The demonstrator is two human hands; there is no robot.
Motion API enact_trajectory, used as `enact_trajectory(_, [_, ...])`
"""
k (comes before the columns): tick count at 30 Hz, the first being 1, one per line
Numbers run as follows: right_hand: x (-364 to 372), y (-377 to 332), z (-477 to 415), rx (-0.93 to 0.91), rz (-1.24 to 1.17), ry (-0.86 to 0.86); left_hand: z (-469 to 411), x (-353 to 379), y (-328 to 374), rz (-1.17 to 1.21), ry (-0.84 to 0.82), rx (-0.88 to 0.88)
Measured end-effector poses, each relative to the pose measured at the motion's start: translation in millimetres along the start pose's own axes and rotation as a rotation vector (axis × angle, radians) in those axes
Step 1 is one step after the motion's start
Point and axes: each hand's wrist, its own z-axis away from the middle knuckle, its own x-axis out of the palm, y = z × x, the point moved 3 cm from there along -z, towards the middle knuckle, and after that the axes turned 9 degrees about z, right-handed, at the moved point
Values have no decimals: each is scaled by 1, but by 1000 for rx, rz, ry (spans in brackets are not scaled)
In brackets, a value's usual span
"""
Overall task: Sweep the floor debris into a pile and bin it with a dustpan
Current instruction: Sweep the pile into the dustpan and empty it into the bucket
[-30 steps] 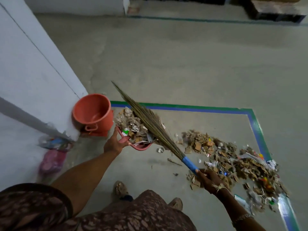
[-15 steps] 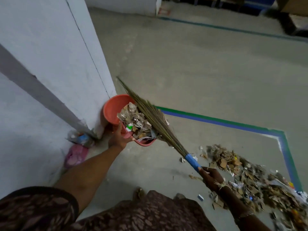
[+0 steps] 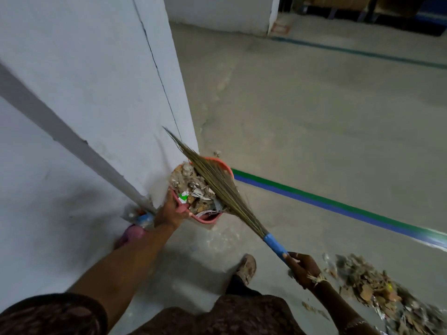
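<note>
Bare concrete floor (image 3: 314, 117) runs past a white pillar (image 3: 96, 93), with an orange bucket (image 3: 223, 164) at its corner. The person's left hand (image 3: 169, 213) grips the handle of a pink dustpan (image 3: 208, 220) heaped with scraps, right over the bucket. The right hand (image 3: 302, 269) clasps the broom (image 3: 217, 182), its bristles pinning the load. Best to tip slowly toward twelve o'clock, low over the rim. A loose pile (image 3: 377, 291) lies at four o'clock.

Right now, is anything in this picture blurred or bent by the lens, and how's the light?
Head view: the debris pile at lower right is smeared by motion; the broom and the dustpan load read fairly sharp. Head view: lines on the wall lean and curve, wide-angle distortion. Head view: light dim and flat, darkest top right.
</note>
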Motion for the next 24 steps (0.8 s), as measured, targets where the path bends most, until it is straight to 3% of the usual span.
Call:
enact_trajectory(5, [-5,-41,-58,-10,-21,-75,-86,-6,-28,-77,49,-93])
enact_trajectory(10, [-12,-66,-103,-12,-24,-84,-117,-12,4,-174,103,-179])
enact_trajectory(24, [25,-135,-158,29,244,48,-238,-15,-2,-407,-75,-212])
